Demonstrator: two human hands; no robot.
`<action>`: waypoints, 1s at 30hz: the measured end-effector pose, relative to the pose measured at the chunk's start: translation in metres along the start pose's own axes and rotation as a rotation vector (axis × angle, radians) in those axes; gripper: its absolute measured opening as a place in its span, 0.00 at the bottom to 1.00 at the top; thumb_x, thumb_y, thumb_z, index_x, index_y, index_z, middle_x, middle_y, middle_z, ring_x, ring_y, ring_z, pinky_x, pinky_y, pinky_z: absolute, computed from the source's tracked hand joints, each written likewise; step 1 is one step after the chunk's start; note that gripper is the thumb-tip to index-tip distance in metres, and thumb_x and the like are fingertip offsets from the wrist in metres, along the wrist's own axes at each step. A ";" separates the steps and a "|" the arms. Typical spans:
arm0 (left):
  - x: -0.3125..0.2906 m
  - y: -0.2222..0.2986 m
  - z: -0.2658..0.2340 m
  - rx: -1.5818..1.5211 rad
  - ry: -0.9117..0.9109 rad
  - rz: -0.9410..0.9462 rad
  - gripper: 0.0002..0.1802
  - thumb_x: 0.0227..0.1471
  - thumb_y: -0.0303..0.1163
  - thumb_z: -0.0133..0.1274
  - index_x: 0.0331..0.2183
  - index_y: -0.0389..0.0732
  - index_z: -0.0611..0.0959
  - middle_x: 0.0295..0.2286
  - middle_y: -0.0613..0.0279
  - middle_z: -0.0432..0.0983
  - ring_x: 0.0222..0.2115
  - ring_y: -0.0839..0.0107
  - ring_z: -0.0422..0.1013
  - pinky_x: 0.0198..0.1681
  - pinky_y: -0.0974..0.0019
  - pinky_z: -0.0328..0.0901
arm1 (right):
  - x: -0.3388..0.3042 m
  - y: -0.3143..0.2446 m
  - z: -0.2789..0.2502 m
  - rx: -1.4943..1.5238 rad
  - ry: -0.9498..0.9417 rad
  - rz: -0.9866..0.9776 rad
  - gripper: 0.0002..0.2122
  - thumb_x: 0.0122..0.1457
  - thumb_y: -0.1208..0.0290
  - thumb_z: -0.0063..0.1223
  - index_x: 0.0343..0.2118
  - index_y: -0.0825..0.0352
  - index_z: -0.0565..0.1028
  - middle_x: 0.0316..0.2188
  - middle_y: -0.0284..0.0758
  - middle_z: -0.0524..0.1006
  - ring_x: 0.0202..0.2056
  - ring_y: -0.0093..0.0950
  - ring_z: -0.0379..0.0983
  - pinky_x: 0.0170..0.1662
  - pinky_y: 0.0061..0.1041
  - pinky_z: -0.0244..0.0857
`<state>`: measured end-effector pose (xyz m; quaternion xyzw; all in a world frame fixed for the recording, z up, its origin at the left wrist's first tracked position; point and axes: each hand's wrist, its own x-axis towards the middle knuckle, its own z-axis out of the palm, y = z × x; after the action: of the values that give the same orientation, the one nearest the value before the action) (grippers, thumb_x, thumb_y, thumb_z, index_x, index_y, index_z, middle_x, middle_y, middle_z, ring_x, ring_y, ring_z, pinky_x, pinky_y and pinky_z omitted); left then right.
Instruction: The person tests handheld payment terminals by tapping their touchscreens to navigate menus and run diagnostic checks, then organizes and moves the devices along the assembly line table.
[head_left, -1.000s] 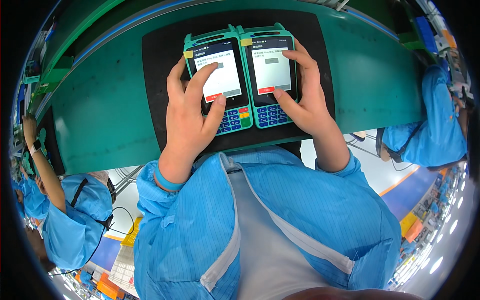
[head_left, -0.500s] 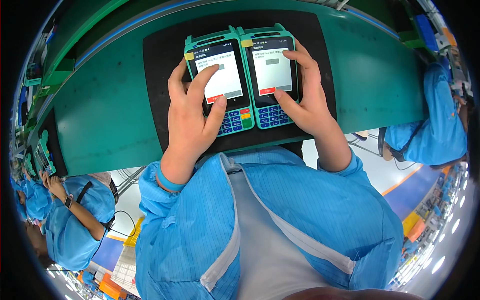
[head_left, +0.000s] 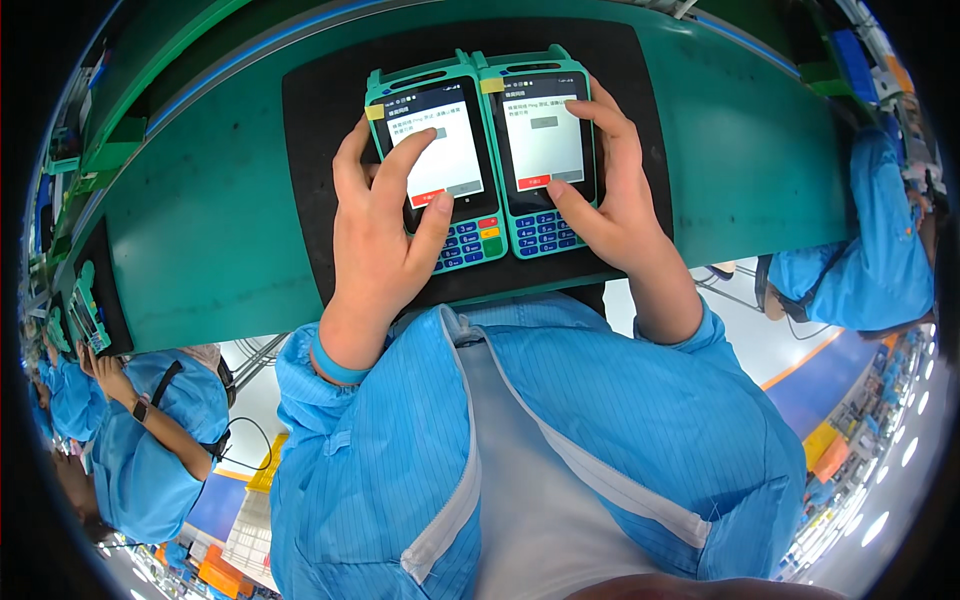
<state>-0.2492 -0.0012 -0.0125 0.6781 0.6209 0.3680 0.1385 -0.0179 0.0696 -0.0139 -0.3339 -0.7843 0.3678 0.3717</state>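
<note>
Two green handheld payment terminals lie side by side on a black mat (head_left: 310, 150), screens lit and facing up. On the left terminal (head_left: 460, 155), my left hand (head_left: 370, 225) has its outer fingers wrapped round the left edge. Its index finger reaches over the screen, and the thumb lies by the screen's lower edge. My right hand (head_left: 625, 205) grips the right terminal (head_left: 545, 140) by its right edge, index finger at the upper screen and thumb by the red on-screen button. Blue number keys show below both screens; my left hand covers part of the left keypad.
The mat lies on a long green bench (head_left: 210, 210). At the far left, a co-worker's hand (head_left: 112, 380) is near another green terminal (head_left: 88, 305) on a mat. A second co-worker in a blue sleeve (head_left: 870, 240) sits at the right. A yellow crate (head_left: 262, 472) stands below the bench.
My hands and both terminals stay almost as they were. At the far left, the co-worker's hand has shifted slightly.
</note>
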 end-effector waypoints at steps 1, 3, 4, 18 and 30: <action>0.000 0.000 0.001 -0.015 0.007 0.000 0.24 0.53 0.38 0.54 0.52 0.43 0.75 0.54 0.39 0.56 0.36 0.61 0.73 0.39 0.61 0.71 | 0.000 0.000 0.000 0.001 -0.001 0.002 0.31 0.50 0.78 0.56 0.58 0.63 0.57 0.64 0.56 0.49 0.65 0.49 0.50 0.62 0.39 0.50; 0.000 -0.001 0.001 -0.023 0.011 0.000 0.24 0.53 0.38 0.54 0.51 0.43 0.75 0.54 0.39 0.56 0.36 0.61 0.73 0.39 0.61 0.71 | 0.000 0.000 0.000 0.001 -0.003 0.006 0.30 0.51 0.78 0.56 0.58 0.63 0.57 0.64 0.56 0.49 0.65 0.49 0.50 0.62 0.39 0.50; 0.001 -0.001 0.001 -0.016 0.009 0.002 0.24 0.53 0.38 0.54 0.51 0.43 0.75 0.54 0.39 0.56 0.36 0.61 0.73 0.39 0.61 0.71 | 0.000 0.000 0.000 0.001 -0.004 0.007 0.30 0.51 0.78 0.56 0.58 0.63 0.57 0.64 0.56 0.49 0.65 0.50 0.50 0.62 0.39 0.50; 0.002 -0.005 -0.001 0.017 0.002 0.007 0.24 0.54 0.39 0.53 0.52 0.43 0.74 0.55 0.39 0.56 0.39 0.59 0.73 0.40 0.60 0.71 | 0.004 0.001 0.002 -0.006 -0.009 -0.009 0.30 0.51 0.78 0.56 0.58 0.63 0.57 0.64 0.55 0.49 0.64 0.49 0.52 0.61 0.39 0.52; 0.002 -0.002 0.001 0.014 0.010 0.015 0.24 0.54 0.38 0.53 0.52 0.43 0.73 0.55 0.39 0.55 0.40 0.57 0.74 0.41 0.60 0.71 | 0.002 0.000 -0.002 -0.015 -0.013 0.010 0.30 0.51 0.78 0.56 0.58 0.63 0.58 0.64 0.56 0.49 0.64 0.49 0.50 0.62 0.40 0.52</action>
<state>-0.2499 0.0018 -0.0138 0.6819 0.6191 0.3681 0.1278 -0.0169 0.0723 -0.0122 -0.3381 -0.7878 0.3657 0.3622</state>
